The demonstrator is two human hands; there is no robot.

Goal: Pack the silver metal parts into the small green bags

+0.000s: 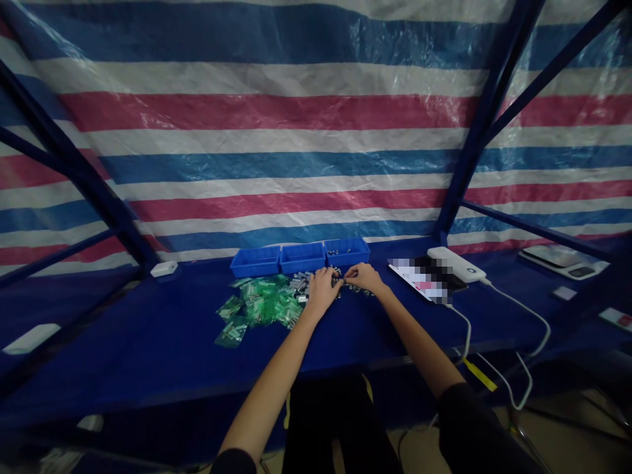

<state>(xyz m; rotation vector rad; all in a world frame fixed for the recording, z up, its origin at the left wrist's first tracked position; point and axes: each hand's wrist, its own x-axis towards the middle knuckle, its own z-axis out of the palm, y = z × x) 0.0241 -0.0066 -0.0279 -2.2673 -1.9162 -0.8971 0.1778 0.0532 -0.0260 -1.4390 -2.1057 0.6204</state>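
A heap of small metal parts [300,283] lies on the blue table, too small to tell their kind. Over its right side, my left hand [322,289] is closed, fingers bent and thumb pointing right. My right hand [366,276] pinches thumb and forefinger together just beside that thumb; whatever either hand grips is too small to make out. More little metal pieces [356,288] are scattered under the right hand. Left of the heap is a pile of clear green bags [266,299] with small pieces inside.
Behind the hands stand three blue bins: a left bin [255,262], a middle bin [302,259] and a right bin [347,251] with a few small parts. To the right lie a phone [419,280] and a white power bank [455,264] with white cables [536,306]. Blue metal posts [461,158] frame both sides.
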